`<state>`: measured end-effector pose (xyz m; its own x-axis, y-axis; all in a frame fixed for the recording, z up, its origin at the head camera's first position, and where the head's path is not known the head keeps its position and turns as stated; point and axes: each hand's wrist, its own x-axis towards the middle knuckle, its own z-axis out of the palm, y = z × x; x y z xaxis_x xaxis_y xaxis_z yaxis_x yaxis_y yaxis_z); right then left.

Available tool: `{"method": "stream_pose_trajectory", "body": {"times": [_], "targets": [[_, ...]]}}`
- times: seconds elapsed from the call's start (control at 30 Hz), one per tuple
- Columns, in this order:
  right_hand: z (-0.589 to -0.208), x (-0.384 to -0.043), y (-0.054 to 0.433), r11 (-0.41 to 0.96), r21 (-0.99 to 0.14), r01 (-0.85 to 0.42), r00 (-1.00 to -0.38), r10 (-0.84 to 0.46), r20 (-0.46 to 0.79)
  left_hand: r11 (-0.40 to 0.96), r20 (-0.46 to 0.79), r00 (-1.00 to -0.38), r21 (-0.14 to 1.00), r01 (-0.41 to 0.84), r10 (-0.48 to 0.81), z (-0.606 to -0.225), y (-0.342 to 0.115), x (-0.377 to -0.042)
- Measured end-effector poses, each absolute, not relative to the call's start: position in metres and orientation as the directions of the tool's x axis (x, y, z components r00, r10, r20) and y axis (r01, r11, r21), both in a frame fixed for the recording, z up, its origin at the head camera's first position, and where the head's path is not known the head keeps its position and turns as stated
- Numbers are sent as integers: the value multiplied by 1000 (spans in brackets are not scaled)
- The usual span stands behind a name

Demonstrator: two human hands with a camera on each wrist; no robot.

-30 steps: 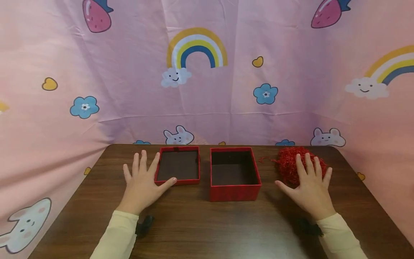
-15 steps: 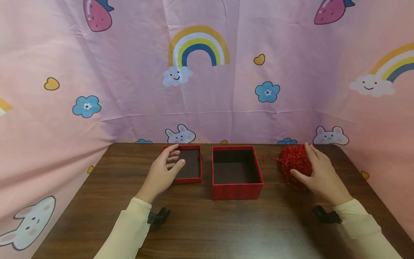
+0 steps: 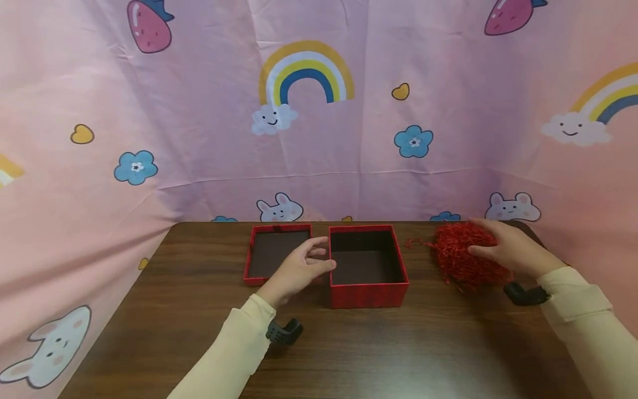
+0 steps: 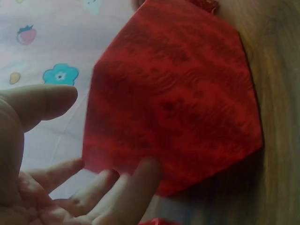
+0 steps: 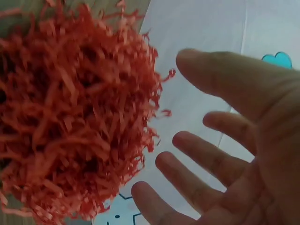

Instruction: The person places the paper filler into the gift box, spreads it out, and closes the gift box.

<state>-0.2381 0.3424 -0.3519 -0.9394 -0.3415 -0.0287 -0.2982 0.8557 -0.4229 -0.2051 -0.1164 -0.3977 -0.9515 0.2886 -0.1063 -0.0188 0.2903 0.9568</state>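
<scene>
Both hands (image 3: 295,271) (image 3: 513,247) relaxed; left's contact with deep box (image 3: 369,296) unclear; right partly hides red shreds (image 3: 461,257).

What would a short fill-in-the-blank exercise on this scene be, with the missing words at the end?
The hand nearest the shredded paper is the person's ____ one.
The shredded paper's colour is ____.
On the table, the deep box stands ____ the shallow lid and the shredded paper.

Missing words: right; red; between.
</scene>
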Motion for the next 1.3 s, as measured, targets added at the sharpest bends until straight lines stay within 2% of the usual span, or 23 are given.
{"method": "stream_pose_trajectory", "body": {"times": [0.37,0.57,0.8,1.3], "targets": [[-361,-253,358,844,-444,-301,-924,-373,-82,182,-137,-944,980,-84,302,-399,-109,-207],[-372,-253,361,840,-461,-286,-916,-380,-125,187,-124,-956,980,-76,266,-400,-107,-207],[-382,-254,361,860,-422,-287,-918,-374,-137,188,-157,-952,976,-109,262,-403,-108,-204],[-394,-260,368,876,-367,-312,-937,-349,-35,132,-151,-947,984,-118,284,-409,-112,-200]]}}
